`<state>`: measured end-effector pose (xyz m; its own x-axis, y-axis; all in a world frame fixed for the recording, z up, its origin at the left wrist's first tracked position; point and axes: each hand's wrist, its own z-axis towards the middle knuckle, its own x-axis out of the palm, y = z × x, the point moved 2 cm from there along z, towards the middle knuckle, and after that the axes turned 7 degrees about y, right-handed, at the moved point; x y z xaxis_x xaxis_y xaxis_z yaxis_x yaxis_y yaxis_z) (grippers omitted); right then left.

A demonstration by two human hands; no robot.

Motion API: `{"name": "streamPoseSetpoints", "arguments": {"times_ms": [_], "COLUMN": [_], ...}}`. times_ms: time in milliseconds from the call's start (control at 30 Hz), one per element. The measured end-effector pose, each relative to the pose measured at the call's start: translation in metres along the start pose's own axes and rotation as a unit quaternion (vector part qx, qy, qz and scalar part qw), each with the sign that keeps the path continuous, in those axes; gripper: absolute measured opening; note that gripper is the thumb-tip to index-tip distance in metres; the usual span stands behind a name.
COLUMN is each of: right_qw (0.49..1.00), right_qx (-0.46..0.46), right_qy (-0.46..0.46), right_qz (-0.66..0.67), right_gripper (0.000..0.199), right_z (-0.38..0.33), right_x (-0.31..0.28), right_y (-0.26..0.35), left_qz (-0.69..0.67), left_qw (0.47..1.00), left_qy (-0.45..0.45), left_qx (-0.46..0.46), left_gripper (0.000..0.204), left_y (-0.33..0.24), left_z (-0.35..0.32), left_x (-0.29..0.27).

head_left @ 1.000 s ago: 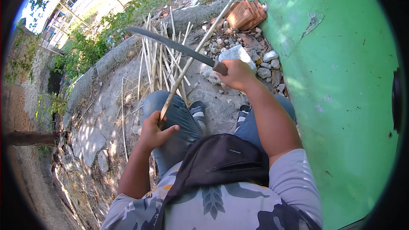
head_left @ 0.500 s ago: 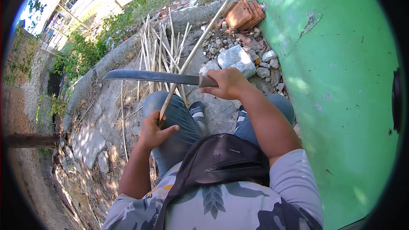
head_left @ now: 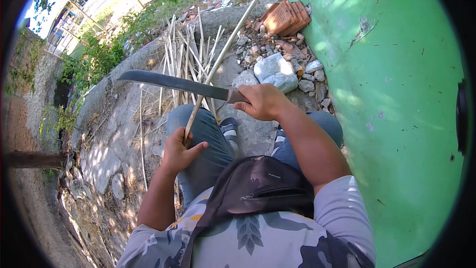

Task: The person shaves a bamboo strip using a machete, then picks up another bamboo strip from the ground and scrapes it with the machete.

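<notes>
A: What do the hands hold?

B: The left hand (head_left: 181, 153), left of centre, has its fingers curled round the lower end of a long stick (head_left: 246, 16), with the thumb spread out to the right. The right hand (head_left: 260, 100), just right of centre, is closed firmly round the handle of a large knife (head_left: 171, 83).

A: How do stick and knife lie?

B: The stick slants from the left hand up to the top edge of the frame, right of centre. The blade points left and crosses in front of the stick's lower part; whether they touch cannot be told.

A: And the surroundings?

B: Upper centre-left, a pile of thin sticks (head_left: 186, 62) on the ground. Upper right of centre, a stack of orange tiles (head_left: 286, 18), with a pale stone block (head_left: 275, 72) below it. Right side, a green wall (head_left: 396, 119). Lower centre, a black bag (head_left: 258, 186) across the person's front.
</notes>
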<state>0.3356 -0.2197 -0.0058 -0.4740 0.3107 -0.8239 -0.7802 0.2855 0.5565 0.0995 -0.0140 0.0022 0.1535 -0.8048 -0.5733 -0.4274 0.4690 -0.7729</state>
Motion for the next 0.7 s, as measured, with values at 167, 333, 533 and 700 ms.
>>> {"name": "streamPoseSetpoints", "arguments": {"times_ms": [167, 333, 533, 700], "right_qw": [0.988, 0.979, 0.999, 0.987], "right_qx": [0.093, 0.118, 0.036, 0.113], "right_qy": [-0.028, -0.078, 0.003, -0.052], "right_qz": [0.121, 0.147, 0.013, 0.102], "right_gripper": [0.052, 0.052, 0.052, 0.056], "right_z": [0.002, -0.006, -0.005, -0.002], "right_x": [-0.013, -0.022, 0.001, -0.015], "right_y": [-0.037, -0.040, -0.010, -0.034], "left_qz": [0.060, 0.121, 0.102, 0.085], "left_qw": [0.998, 0.992, 0.995, 0.996], "left_qy": [-0.010, -0.001, -0.005, -0.015], "left_qx": [-0.002, 0.033, 0.016, 0.006], "left_gripper": [0.051, 0.052, 0.049, 0.046], "left_y": [-0.006, -0.013, -0.011, -0.014], "left_z": [-0.004, -0.003, -0.004, -0.003], "left_x": [0.000, 0.001, 0.000, 0.002]}}
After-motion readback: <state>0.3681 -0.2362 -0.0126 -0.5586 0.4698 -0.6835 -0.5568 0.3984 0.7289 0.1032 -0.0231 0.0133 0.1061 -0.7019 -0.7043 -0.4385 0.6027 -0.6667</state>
